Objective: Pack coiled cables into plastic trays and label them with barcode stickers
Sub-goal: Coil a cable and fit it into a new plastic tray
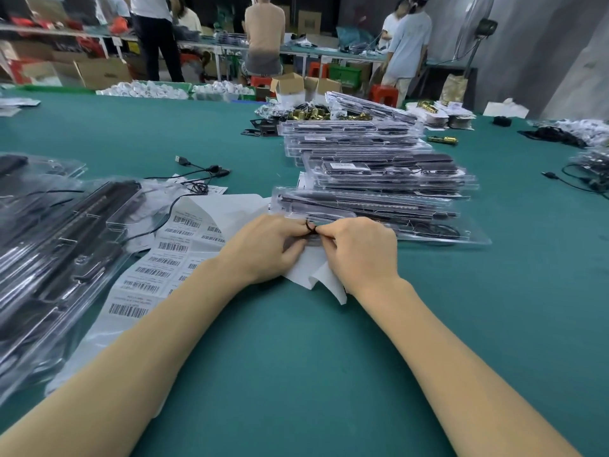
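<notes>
My left hand [268,247] and my right hand [359,249] meet at the near edge of a clear plastic tray [428,234] on the green table. Both pinch a small black coiled cable [311,228] between their fingertips. The tray holds a long black part and lies in front of a stack of filled trays [379,166]. A sheet of barcode stickers [164,262] lies to the left of my hands. White backing paper [316,273] sits under both hands.
More filled trays [56,245] pile up at the left. Loose black cables [201,169] lie beyond the sticker sheet. Brass parts [309,113] and bagged items sit further back. Several people stand and sit at benches behind the table [296,357].
</notes>
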Demonstrator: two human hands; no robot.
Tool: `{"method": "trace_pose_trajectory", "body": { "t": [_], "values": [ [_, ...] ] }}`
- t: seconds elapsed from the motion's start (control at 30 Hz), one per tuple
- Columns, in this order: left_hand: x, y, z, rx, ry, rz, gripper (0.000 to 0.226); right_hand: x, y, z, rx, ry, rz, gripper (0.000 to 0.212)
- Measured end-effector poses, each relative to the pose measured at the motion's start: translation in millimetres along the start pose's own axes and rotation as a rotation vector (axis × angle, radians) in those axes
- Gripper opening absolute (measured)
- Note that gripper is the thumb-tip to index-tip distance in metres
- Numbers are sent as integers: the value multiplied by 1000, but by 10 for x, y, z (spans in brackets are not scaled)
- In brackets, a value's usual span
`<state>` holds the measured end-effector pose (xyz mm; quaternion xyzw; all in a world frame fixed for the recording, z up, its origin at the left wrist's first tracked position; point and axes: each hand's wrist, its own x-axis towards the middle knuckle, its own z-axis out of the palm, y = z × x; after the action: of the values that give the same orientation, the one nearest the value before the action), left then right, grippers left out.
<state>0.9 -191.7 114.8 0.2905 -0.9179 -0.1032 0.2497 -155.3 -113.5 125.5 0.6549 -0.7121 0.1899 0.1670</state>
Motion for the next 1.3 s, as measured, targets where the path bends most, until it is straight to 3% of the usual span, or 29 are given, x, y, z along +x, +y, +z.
{"method": "trace_pose_trajectory", "body": {
  "t": [0.13,0.27,0.57,0.77,1.07,1.3],
  "values": [
    [24,19,39,-119,63,-71,24,-77,130,-68,86,-126,-80,29],
    [111,94,108,-72,194,-197,29,-156,179,-45,17,-227,-121,42],
    [149,97,179,-51,241,-221,21,-246,69,25,-15,-255,-56,58],
    [145,133,212,93,287,-365,27,-281,20,51,-55,-262,-29,67],
    [181,169,123,-87,291,-524,32,-236,-3,86,-47,-307,17,73],
    [201,88,90,137,195,-320,28,-171,6,98,-38,-351,58,77]
  ]
}}
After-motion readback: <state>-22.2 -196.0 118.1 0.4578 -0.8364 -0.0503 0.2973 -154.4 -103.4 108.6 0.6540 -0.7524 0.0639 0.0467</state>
